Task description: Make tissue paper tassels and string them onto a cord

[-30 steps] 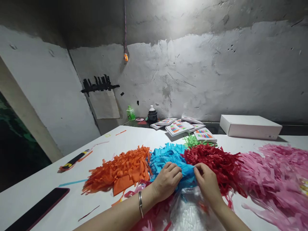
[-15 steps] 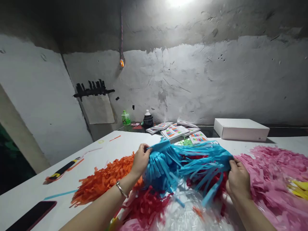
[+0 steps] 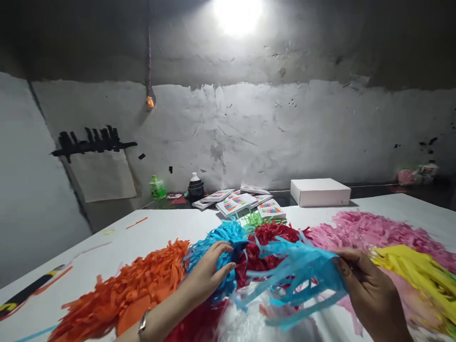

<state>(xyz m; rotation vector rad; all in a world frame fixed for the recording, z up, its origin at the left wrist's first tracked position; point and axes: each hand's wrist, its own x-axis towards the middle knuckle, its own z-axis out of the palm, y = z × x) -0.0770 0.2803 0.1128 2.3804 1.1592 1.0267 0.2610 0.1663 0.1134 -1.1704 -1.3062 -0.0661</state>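
Observation:
My right hand pinches one blue fringed tissue-paper piece and holds it lifted above the table, its strips hanging left and down. Over the pile of blue fringe rests my left hand, fingers curled loosely on top of it. Between my hands lies a pile of red fringe. A clear plastic bag sits under the lifted piece at the bottom edge.
Orange fringe lies to the left, pink fringe and yellow fringe to the right, green fringe behind. Printed packets, a white box, bottles and the wall stand at the white table's far side.
The blue piece has come apart from the pile: my right hand carried it rightward, my left hand dropped onto the blue pile. The view swung right, revealing the yellow fringe.

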